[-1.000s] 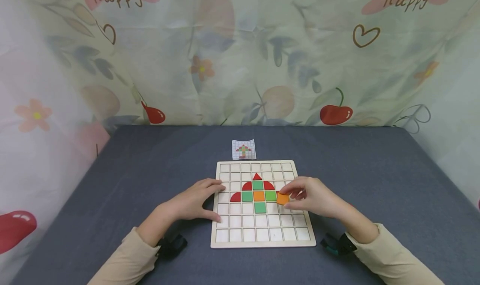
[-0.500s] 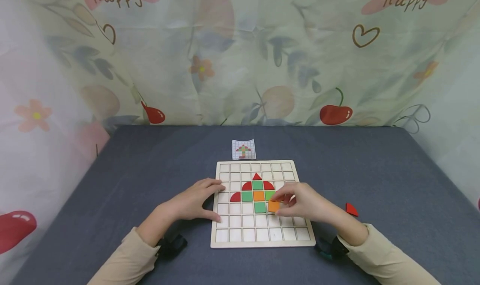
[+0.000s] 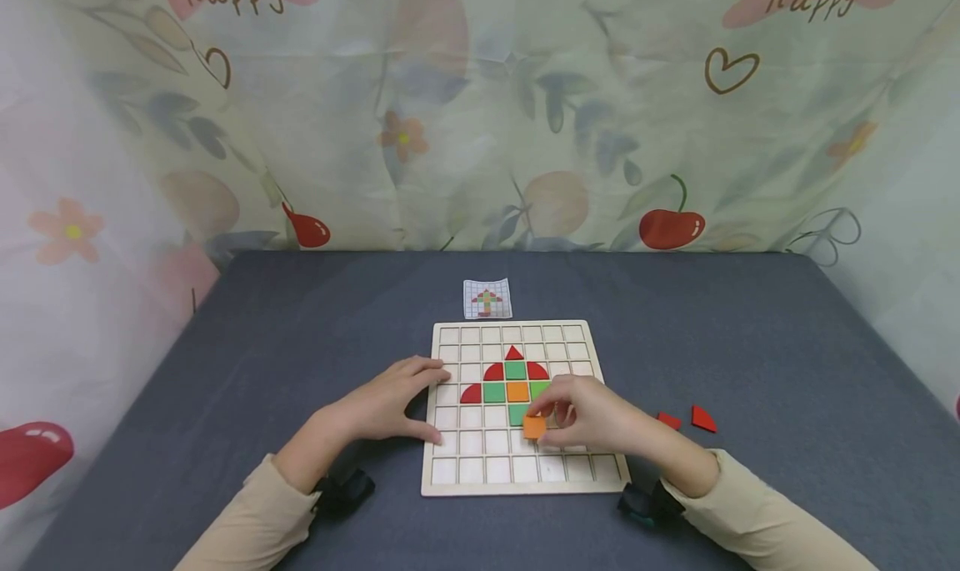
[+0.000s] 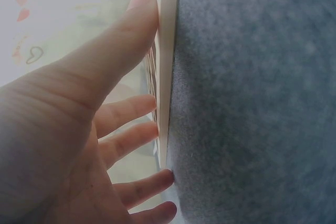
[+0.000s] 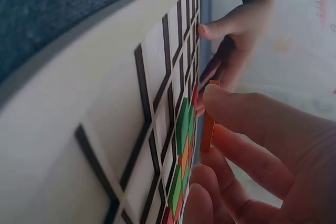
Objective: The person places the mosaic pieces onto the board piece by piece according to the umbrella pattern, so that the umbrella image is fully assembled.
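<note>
My right hand (image 3: 592, 417) pinches an orange square tile (image 3: 534, 428) between thumb and fingers, just above the wooden grid board (image 3: 450, 471). The tile overlaps the cell below a green square tile (image 3: 517, 414) in the head view. Seen edge-on in the right wrist view, the orange tile (image 5: 209, 124) stands apart from the board surface. My left hand (image 3: 386, 400) rests along the board's left edge, thumb and fingers spread and fairly straight. Set in the grid are red, green and orange tiles, topped by a red triangle (image 3: 513, 353). The right hand hides some cells.
A small printed card (image 3: 487, 299) with a coloured grid pattern lies behind the board. To the right, a red quarter-round tile (image 3: 703, 419) and another red tile (image 3: 669, 421) lie on the dark tablecloth (image 3: 300, 321). A patterned curtain (image 3: 480, 137) hangs behind the table.
My right hand has carried the orange tile left and toward the near side, from the right of the pattern to below the green tile. Red tiles by its forearm have come into view. The left hand stays.
</note>
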Tool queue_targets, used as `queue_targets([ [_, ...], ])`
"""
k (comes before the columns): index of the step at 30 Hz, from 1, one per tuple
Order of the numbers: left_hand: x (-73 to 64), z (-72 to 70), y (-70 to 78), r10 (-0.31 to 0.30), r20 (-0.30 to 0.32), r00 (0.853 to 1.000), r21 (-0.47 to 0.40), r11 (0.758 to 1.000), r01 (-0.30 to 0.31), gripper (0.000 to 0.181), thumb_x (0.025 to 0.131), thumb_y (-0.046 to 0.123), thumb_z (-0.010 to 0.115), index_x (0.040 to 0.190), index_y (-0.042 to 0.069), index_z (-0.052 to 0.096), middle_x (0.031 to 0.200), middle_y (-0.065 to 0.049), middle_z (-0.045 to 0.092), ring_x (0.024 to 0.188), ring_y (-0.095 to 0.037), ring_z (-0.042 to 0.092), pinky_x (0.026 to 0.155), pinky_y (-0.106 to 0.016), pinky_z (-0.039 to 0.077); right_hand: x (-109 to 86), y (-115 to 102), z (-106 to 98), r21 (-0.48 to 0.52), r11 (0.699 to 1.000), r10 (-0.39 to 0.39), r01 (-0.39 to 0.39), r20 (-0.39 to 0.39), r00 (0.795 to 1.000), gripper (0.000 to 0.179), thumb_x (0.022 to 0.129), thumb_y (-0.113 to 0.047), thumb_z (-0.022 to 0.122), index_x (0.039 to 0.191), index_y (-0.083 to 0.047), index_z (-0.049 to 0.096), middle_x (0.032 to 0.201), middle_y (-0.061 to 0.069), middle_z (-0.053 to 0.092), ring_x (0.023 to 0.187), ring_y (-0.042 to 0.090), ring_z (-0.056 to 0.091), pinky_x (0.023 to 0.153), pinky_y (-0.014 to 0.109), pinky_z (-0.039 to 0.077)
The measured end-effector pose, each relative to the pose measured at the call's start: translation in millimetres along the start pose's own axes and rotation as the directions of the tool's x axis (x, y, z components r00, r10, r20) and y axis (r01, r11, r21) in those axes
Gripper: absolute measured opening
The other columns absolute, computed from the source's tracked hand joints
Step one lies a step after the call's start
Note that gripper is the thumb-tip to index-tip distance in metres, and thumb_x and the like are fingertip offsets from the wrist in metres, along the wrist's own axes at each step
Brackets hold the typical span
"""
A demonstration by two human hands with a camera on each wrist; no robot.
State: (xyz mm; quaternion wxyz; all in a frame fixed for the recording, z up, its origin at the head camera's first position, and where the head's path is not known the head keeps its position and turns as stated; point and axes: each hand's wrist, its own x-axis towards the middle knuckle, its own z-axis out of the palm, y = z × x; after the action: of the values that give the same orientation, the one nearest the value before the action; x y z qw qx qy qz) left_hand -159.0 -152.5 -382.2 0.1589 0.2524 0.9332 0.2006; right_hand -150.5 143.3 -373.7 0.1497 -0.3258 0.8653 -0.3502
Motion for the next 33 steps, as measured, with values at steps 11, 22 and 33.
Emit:
queue_targets([
  [11, -0.6, -0.9, 0.1, 0.013, 0.001, 1.0, 0.002, 1.0, -0.013, 0.084, 0.071, 0.049, 0.076, 0.138, 0.011, 0.043, 0.145, -0.01, 0.038, 0.133, -0.03, 0.035, 0.107, -0.049, 0.033, 5.6, -6.6, 11.0, -0.088, 0.996, 0.014, -0.013, 0.015, 1.0, 0.02, 0.072, -0.013, 0.078, 0.09, -0.01, 0.071, 0.079, -0.004, 0.063, 0.066, 0.005, 0.049, 0.061, 0.018, 0.042],
  [22, -0.2, 0.1, -0.3, 0.005, -0.002, 1.0, 0.004, 1.0, -0.005, 0.084, 0.07, 0.048, 0.076, 0.139, 0.012, 0.043, 0.145, -0.009, 0.038, 0.133, -0.03, 0.034, 0.107, -0.049, 0.033, 6.6, -12.7, 16.3, -0.139, 0.99, 0.035, -0.034, 0.008, 0.999, 0.018, 0.071, -0.013, 0.078, 0.088, -0.011, 0.07, 0.073, -0.004, 0.057, 0.067, 0.005, 0.048, 0.064, 0.018, 0.041],
  [33, -0.4, 0.2, 0.2, -0.001, -0.004, 1.0, 0.004, 1.0, 0.001, 0.083, 0.07, 0.047, 0.077, 0.138, 0.013, 0.044, 0.145, -0.008, 0.038, 0.134, -0.029, 0.034, 0.108, -0.049, 0.033, 4.8, -12.1, 10.9, -0.127, 0.991, 0.036, -0.037, -0.006, 0.999, 0.02, 0.072, -0.013, 0.078, 0.09, -0.012, 0.071, 0.08, -0.004, 0.062, 0.066, 0.006, 0.05, 0.062, 0.018, 0.042],
])
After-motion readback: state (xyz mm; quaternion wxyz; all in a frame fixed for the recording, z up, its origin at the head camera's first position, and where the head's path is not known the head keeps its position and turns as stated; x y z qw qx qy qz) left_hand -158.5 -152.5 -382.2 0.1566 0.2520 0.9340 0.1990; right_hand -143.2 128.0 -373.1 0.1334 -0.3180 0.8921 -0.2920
